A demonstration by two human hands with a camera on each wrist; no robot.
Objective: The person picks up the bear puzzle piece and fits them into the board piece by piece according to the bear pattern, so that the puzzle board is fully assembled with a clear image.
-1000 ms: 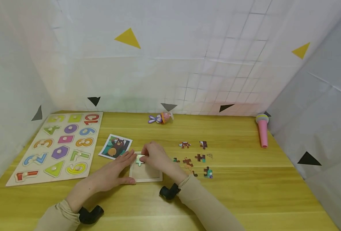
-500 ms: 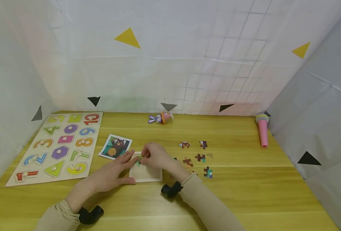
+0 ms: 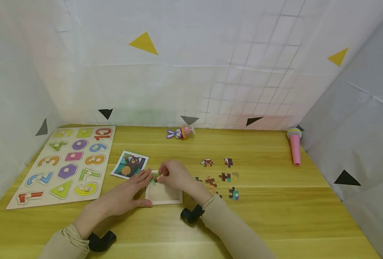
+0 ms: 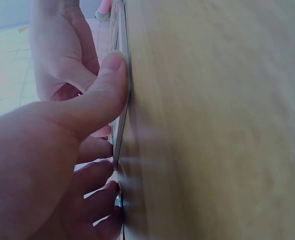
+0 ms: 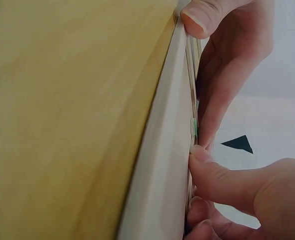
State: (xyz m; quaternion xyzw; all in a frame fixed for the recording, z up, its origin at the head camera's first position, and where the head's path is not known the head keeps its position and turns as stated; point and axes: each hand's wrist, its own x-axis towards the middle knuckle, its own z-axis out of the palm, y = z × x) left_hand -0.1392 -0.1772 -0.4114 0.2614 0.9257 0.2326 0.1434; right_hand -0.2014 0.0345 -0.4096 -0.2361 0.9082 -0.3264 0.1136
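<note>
A small green and brown jigsaw piece (image 3: 154,179) lies in the upper left corner of a shallow wooden puzzle tray (image 3: 164,202). My right hand (image 3: 176,176) pinches this piece by its right side, thumb and fingertips together inside the tray. My left hand (image 3: 126,192) rests along the tray's left side with its fingers fairly straight. In the left wrist view, the left thumb (image 4: 105,92) presses on the tray's edge (image 4: 121,115). The right wrist view has the right thumb (image 5: 222,182) low over the tray floor, near a bit of green.
Several loose jigsaw pieces (image 3: 211,181) are spread right of the tray, some partly behind the right forearm. A bear picture card (image 3: 130,164) lies beyond the left hand. A number board (image 3: 65,165), a rabbit toy (image 3: 180,132) and a pink toy microphone (image 3: 295,145) also lie on the table.
My right hand stays at the tray's upper left corner with only slight motion. The piece looked pale with glare a second ago; its green and brown print now shows. My left hand keeps its place.
</note>
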